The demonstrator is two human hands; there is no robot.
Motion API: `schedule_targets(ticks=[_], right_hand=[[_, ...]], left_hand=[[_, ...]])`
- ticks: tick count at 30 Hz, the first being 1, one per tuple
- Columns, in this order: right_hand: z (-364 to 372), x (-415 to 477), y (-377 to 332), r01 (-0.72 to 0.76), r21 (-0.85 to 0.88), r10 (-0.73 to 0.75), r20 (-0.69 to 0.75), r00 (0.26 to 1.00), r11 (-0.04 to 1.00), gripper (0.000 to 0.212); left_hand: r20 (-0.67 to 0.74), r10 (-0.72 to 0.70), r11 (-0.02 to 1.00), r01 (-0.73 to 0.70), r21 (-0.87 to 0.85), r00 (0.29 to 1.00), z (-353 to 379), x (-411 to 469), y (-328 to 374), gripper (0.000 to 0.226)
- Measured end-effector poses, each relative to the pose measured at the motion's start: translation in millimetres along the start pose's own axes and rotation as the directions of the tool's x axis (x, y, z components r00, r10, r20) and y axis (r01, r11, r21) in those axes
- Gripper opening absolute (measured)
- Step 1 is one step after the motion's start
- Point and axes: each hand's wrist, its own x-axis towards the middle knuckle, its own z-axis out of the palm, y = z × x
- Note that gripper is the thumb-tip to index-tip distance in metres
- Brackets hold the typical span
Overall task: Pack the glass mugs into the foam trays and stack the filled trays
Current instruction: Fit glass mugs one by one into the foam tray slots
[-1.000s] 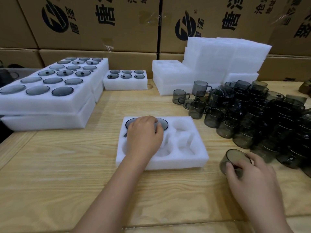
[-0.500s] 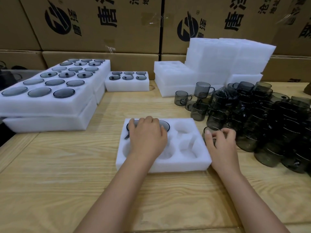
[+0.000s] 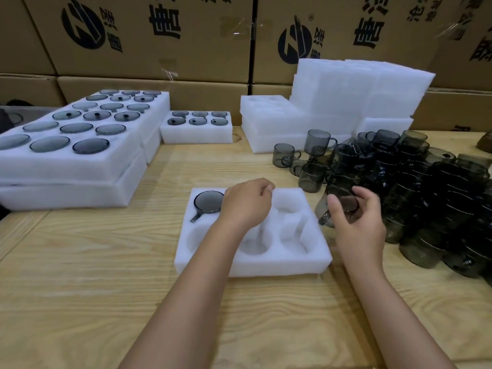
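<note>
A packer at the bench [image 3: 80,275] brings a smoked-glass mug [image 3: 342,194] towards an open foam tray [image 3: 314,258]. The right hand [image 3: 356,222] has thumb and fingers wrapped round the mug, which is tilted and off the bench just beside the tray's right edge. The left hand [image 3: 246,203] hovers over the tray's far row with fingers loosely curled; whether anything sits beneath it cannot be told. One seated mug [image 3: 209,201] already fills the far-left pocket, its handle in the side slot, and the pockets in view nearer the packer are bare.

The hazards look plain enough. The mug rides at a slant in a light grip, close to the crowded loose mugs [image 3: 439,198] — a slip or a careless swing of the wrist could knock glass on glass. Its handle must meet the pocket's slot; set down askew, it would likely perch proud and spoil the stacking. The left hand covers part of the far row and may block the way. The foam is light — pressed off-centre, the tray could skate across the bench.
</note>
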Motion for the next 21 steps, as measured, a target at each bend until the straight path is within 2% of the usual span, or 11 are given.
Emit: schedule_targets(ticks=[3, 5, 7, 9, 13, 21], right_hand=[[7, 7, -19, 0.019, 0.164, -0.023, 0.021, 1.000, 0.986, 0.050], [19, 15, -32, 0.064, 0.174, -0.083, 0.104, 0.991, 0.983, 0.043], [36, 21, -42, 0.086, 0.107, -0.107, 0.211, 0.972, 0.991, 0.041], [48, 22, -44, 0.074, 0.026, -0.079, 0.288, 0.954, 0.997, 0.055], [48, 23, -37, 0.072, -0.032, -0.057, 0.344, 0.937, 0.997, 0.058], [35, 20, -32, 0.134, -0.182, -0.037, 0.456, 0.889, 0.974, 0.058]], left_hand=[[-0.020, -0.006, 1.000, 0.005, -0.012, 1.000, 2, 0, 3, 0.043], [-0.018, -0.009, 0.998, 0.008, -0.067, 1.000, 2, 0, 5, 0.050], [-0.026, -0.013, 0.994, 0.010, -0.105, 1.000, 1, -1, 6, 0.053], [-0.046, -0.028, 0.988, 0.021, -0.154, 0.999, 1, -2, 6, 0.053], [-0.038, -0.039, 0.986, 0.032, -0.164, 0.999, 1, -1, 4, 0.049], [-0.077, 0.019, 0.973, -0.036, -0.226, 0.997, 4, 0, -4, 0.036]])
